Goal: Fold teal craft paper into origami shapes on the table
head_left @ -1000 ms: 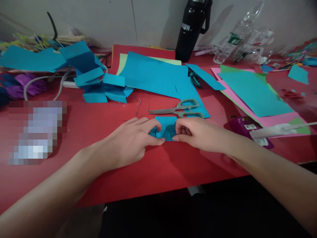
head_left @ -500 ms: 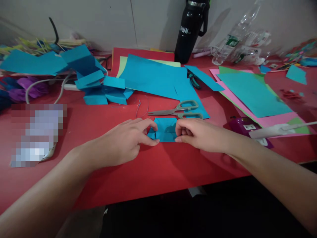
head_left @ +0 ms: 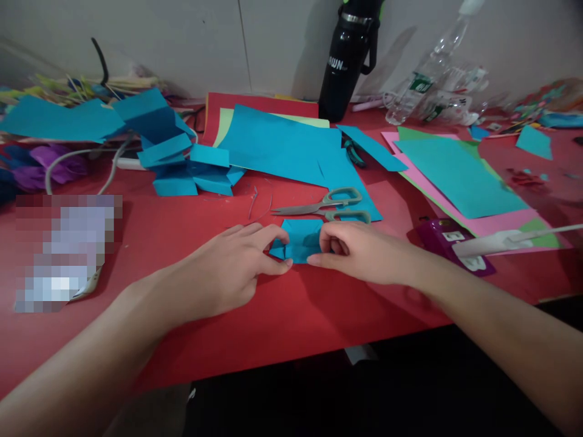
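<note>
A small piece of folded blue paper (head_left: 302,240) lies on the red tabletop (head_left: 291,321) between my hands. My left hand (head_left: 241,258) pinches its left end, thumb at the near edge and fingers over a raised fold. At the right end, my right hand (head_left: 355,250) grips the paper with curled fingers, its thumb along the near edge. The fingers partly cover both ends. Just beyond the paper lie scissors (head_left: 328,203) with grey-green handles, blades slightly apart and pointing left.
Larger blue sheets (head_left: 282,142) and folded blue paper pieces (head_left: 191,164) lie behind. A black bottle (head_left: 344,67) and a clear plastic bottle (head_left: 416,85) stand by the wall. Coloured sheets (head_left: 464,176) and a purple device with a white plug (head_left: 455,243) are at right; a blurred object (head_left: 68,255) lies left.
My right thumb has slid left along the paper's near edge. My left hand keeps its pinch. The whole view has shifted slightly.
</note>
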Demonstrator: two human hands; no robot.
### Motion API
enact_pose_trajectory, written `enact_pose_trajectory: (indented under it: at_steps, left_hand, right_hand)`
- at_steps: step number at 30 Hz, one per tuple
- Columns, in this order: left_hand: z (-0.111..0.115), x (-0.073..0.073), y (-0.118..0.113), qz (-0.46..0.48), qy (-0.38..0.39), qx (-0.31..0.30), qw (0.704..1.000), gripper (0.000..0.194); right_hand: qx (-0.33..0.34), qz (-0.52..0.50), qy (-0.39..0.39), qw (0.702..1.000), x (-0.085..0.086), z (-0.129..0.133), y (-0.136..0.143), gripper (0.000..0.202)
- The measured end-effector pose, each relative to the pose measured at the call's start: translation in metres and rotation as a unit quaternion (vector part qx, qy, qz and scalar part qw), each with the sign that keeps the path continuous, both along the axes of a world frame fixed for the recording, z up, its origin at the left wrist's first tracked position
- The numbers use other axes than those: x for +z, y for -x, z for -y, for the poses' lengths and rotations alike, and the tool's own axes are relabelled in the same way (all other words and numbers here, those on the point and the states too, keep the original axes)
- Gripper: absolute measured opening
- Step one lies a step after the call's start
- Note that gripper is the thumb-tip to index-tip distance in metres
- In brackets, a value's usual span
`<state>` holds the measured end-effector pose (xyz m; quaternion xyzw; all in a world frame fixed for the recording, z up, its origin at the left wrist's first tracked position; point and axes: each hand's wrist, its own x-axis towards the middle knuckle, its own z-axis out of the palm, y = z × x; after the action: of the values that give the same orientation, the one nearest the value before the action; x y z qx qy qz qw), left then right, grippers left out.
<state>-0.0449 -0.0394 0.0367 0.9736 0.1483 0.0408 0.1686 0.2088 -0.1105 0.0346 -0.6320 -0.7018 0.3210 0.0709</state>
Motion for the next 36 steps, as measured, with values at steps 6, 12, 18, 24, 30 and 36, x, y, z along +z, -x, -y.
enact_pose_trajectory:
  at_steps: [6,12,18,24,30,36]
  left_hand:
    - [0.002,0.003,-0.001,-0.050,-0.014,-0.008,0.999,0.056]
    - [0.002,0.001,0.001,-0.052,-0.032,-0.006,0.998,0.054]
    - [0.004,0.003,0.002,-0.039,-0.022,0.000,0.999,0.051]
    - [0.004,0.004,0.000,-0.028,-0.007,0.007,1.000,0.045]
    - [0.005,-0.002,-0.015,0.022,0.001,0.051,0.998,0.025]
    - [0.009,-0.014,-0.028,0.042,0.018,0.120,0.992,0.024]
  right_hand:
    - [-0.018,0.096,-0.078,0.992,-0.007,0.001,0.019,0.046]
    - [-0.007,0.060,-0.047,0.997,-0.005,-0.002,0.011,0.043]
    - [0.009,0.015,-0.025,1.000,-0.005,-0.001,-0.001,0.030]
    - [0.006,-0.013,0.011,1.000,-0.003,0.001,-0.010,0.020]
    - [0.012,-0.039,0.016,0.999,-0.003,0.002,-0.012,0.021]
    - [0.003,-0.047,0.010,0.999,-0.001,0.004,-0.010,0.023]
